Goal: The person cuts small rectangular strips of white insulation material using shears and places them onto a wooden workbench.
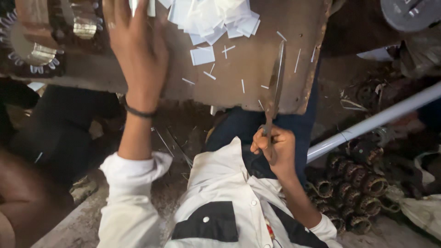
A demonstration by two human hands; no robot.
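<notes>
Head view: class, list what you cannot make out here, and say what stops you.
- Left hand: fingertips cut off by the top edge.
- Scissors: handles hidden inside the right hand.
- White paper pieces: the pile runs past the top edge.
- Coils: dark, details unclear.

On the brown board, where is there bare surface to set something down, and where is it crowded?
The board is barest on its near strip between the left hand and the scissors held by the right hand, apart from a few thin slivers. The far middle is crowded with a pile of white paper pieces.
</notes>
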